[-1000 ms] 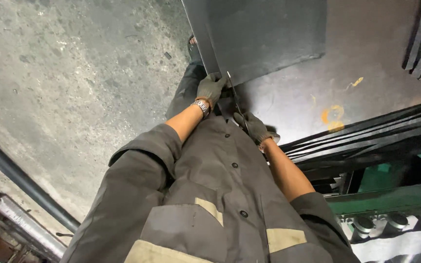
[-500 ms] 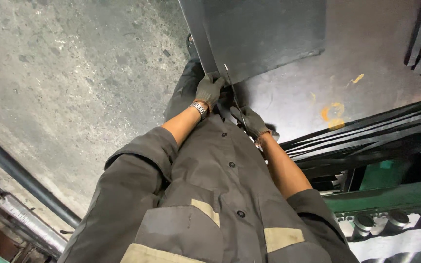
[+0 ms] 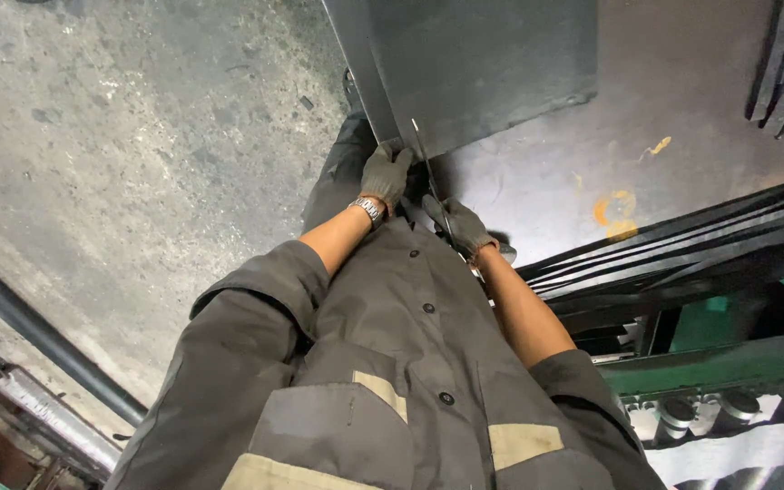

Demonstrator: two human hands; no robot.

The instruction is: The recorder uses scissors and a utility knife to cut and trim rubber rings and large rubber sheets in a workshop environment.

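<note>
Below, left hand (image 3: 386,172) gripping dark sheet (image 3: 483,63), right hand (image 3: 458,225) beside.

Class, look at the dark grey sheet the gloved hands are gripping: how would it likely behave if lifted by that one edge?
The dark sheet probably bends rather than stays rigid: it looks thin at its edge. It may be heavy, being broad. The left hand and right hand wear gloves, suggesting a smooth or sharp edge that might slip from a grip.

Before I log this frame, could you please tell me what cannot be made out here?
- Head view: the tool in the right hand is mostly hidden by its glove.
- The dark sheet is cut off by the top edge.
- The left hand covers the sheet's near edge; its grip there is unclear.
</note>
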